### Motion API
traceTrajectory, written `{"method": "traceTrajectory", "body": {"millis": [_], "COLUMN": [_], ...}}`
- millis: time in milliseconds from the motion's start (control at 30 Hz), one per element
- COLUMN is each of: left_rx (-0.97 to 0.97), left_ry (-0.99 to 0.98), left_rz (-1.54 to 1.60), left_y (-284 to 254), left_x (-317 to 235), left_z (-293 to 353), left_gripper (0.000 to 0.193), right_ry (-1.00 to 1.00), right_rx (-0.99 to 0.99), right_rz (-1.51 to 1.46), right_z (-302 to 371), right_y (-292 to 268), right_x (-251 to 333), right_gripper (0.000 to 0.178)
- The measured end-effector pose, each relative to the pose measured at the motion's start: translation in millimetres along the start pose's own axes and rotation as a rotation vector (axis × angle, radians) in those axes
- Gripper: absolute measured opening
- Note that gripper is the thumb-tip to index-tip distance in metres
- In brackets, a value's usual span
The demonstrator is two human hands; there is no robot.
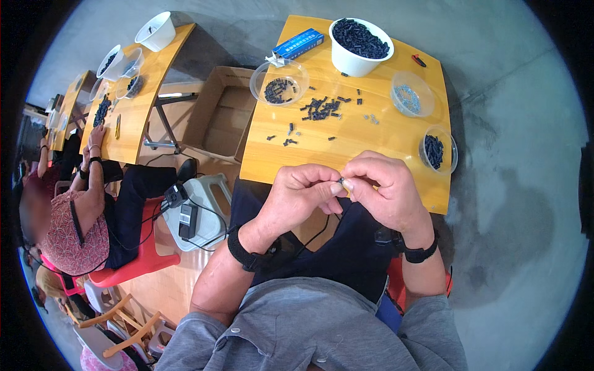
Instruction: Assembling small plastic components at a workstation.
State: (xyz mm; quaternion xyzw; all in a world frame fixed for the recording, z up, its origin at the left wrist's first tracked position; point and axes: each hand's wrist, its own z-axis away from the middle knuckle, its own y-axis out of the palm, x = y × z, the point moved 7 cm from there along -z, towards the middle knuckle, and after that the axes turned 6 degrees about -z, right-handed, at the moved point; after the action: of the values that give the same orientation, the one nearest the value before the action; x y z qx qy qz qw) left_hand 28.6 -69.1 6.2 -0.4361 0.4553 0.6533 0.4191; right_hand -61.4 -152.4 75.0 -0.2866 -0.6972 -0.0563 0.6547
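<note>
My left hand [307, 191] and my right hand [382, 188] meet just past the near edge of the wooden table [383, 161]. Both are closed in a pinch on one small black part [341, 180], mostly hidden by the fingertips. Beyond them lies a loose pile of small black pieces [320, 110], with a few tiny silvery pieces [371, 119] to its right. A clear tub [305, 77] of dark pieces stands at the far left. On the right are a tub of small metal pieces [408, 99] and a tub of black pieces [434, 152].
A white bucket [346, 63] heaped with black parts, a blue box [299, 44] and a small red-and-black tool [419, 60] occupy the table's far side. Left of it are an open cardboard box [213, 114], a grey stool [201, 210] with cabled devices, and a seated person at another table.
</note>
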Motion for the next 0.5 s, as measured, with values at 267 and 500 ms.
{"method": "traceTrajectory", "body": {"millis": [267, 500], "left_rx": [0.003, 0.002], "left_ry": [0.047, 0.074], "left_rz": [0.064, 0.04], "left_y": [1, 0], "left_x": [3, 2], "left_z": [3, 3], "left_gripper": [0.012, 0.011], "right_ry": [-0.152, -0.114], "right_rx": [-0.019, -0.022], "right_rz": [0.048, 0.037], "right_z": [3, 3], "right_y": [2, 2], "right_x": [9, 6], "right_gripper": [0.008, 0.009]}}
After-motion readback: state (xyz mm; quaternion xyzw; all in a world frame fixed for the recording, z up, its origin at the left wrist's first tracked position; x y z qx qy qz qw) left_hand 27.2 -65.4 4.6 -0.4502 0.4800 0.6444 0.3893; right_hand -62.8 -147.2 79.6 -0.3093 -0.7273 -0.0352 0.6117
